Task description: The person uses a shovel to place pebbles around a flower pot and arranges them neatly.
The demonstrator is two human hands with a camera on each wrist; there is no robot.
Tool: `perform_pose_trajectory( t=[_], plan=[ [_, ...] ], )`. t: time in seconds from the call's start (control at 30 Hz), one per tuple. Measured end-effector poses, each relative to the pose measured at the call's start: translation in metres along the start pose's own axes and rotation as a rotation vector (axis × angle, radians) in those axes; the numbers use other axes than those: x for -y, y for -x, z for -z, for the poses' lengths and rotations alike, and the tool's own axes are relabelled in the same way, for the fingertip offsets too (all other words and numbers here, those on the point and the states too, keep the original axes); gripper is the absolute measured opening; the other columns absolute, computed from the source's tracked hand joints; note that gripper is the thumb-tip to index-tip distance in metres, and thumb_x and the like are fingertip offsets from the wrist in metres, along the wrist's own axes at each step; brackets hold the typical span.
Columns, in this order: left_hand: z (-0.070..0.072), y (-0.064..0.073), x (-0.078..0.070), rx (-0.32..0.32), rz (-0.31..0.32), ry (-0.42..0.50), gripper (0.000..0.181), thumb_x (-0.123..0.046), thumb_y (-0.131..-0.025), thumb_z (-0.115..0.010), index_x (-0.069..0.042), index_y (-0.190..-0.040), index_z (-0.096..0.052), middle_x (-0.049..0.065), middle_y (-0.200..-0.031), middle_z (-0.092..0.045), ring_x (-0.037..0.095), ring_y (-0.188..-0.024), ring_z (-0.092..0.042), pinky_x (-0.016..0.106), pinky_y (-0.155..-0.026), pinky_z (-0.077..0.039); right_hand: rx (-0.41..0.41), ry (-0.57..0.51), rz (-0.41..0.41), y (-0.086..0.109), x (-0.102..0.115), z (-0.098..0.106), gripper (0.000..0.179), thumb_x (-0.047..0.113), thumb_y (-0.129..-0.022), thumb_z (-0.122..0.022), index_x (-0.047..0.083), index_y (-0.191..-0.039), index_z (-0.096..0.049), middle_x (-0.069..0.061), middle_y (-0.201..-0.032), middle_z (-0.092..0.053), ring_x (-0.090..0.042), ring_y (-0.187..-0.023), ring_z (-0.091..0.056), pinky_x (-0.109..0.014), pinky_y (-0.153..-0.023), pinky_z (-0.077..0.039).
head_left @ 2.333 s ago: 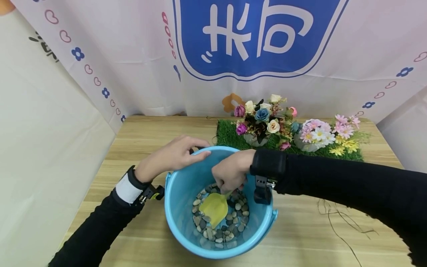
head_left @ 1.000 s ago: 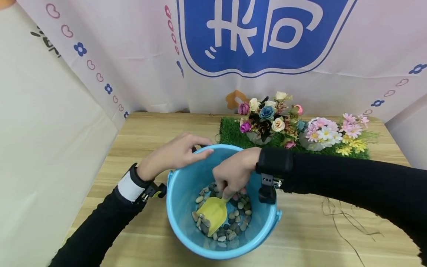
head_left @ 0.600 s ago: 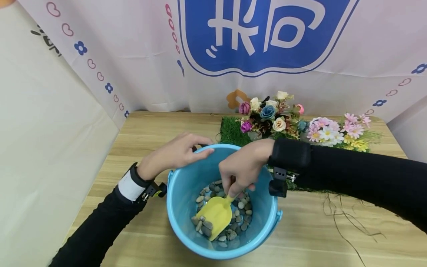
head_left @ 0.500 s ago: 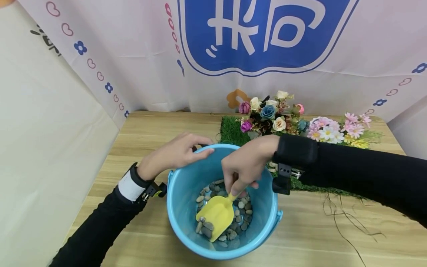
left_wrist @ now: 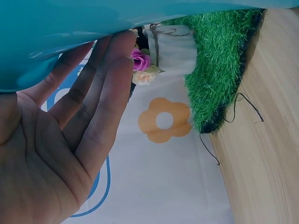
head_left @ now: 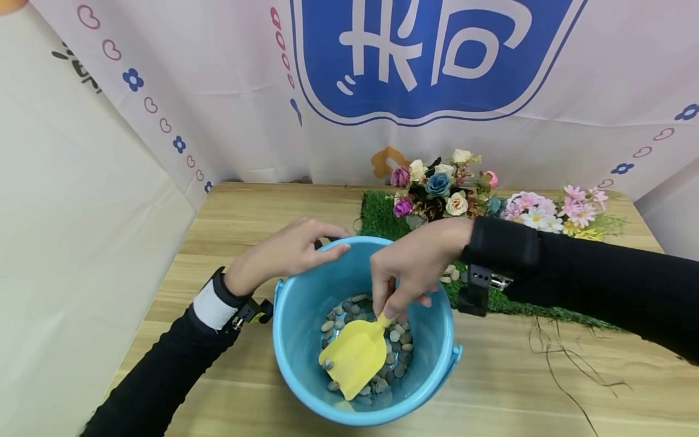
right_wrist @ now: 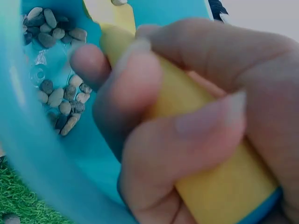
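Observation:
A light blue bucket [head_left: 360, 417] stands on the table, with grey, white and brown pebbles [head_left: 401, 358] on its bottom. My left hand [head_left: 286, 249] holds the bucket's far left rim, thumb over the top; in the left wrist view its fingers [left_wrist: 100, 107] lie along the outer wall. Reaching inside, my right hand [head_left: 412, 264] grips the handle of a yellow toy shovel [head_left: 356, 355]. The blade slopes down toward the bucket's front left, a small stone at its left edge. Seen from the right wrist, fingers and thumb wrap the thick yellow handle [right_wrist: 219, 191], whose end is blue.
Behind the bucket lies a green artificial grass mat [head_left: 382, 212], with a pot of mixed roses [head_left: 439, 185] and pink, white and yellow flowers [head_left: 537, 212]. Several pale pebbles [head_left: 450, 274] sit on the mat. Thin dark strands [head_left: 568, 364] lie on the wooden table [head_left: 240, 209].
My right hand has moved right and up, drawing the shovel with it. Several stones at the blade's front left edge have given way to a single visible one. My left hand stays put.

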State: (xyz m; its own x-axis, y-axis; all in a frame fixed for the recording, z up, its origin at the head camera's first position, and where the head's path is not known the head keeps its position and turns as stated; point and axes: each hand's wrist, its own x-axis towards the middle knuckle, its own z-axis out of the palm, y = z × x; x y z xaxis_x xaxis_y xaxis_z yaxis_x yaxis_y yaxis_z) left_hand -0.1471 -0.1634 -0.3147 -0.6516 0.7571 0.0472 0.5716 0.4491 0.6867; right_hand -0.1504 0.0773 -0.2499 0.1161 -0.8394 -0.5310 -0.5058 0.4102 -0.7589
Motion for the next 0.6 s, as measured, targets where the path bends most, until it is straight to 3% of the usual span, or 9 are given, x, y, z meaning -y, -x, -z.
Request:
perform_pose_trajectory(
  t=[0.43, 0.6],
  plan=[
    [0.001, 0.000, 0.001, 0.006, -0.006, 0.009, 0.022, -0.022, -0.107, -0.055, -0.012, -0.111, -0.074, 0.000, -0.090, -0.070, 0.010, -0.067, -0.061, 0.035, -0.063, -0.052, -0.022, 0.093, 0.047, -0.017, 0.003, 0.005, 0.019, 0.015, -0.105, -0.060, 0.015, -0.109, -0.079, 0.011, -0.086, -0.070, -0.013, -0.059, -0.061, -0.030, -0.065, -0.054],
    [0.000, -0.001, 0.002, 0.016, -0.013, 0.011, 0.021, -0.022, -0.107, -0.055, -0.012, -0.108, -0.074, 0.002, -0.088, -0.069, 0.011, -0.068, -0.061, 0.035, -0.064, -0.052, -0.023, 0.097, 0.052, -0.018, 0.003, 0.006, 0.019, 0.016, -0.104, -0.062, 0.016, -0.111, -0.079, 0.012, -0.089, -0.071, -0.017, -0.058, -0.062, -0.030, -0.064, -0.054]
  ],
)
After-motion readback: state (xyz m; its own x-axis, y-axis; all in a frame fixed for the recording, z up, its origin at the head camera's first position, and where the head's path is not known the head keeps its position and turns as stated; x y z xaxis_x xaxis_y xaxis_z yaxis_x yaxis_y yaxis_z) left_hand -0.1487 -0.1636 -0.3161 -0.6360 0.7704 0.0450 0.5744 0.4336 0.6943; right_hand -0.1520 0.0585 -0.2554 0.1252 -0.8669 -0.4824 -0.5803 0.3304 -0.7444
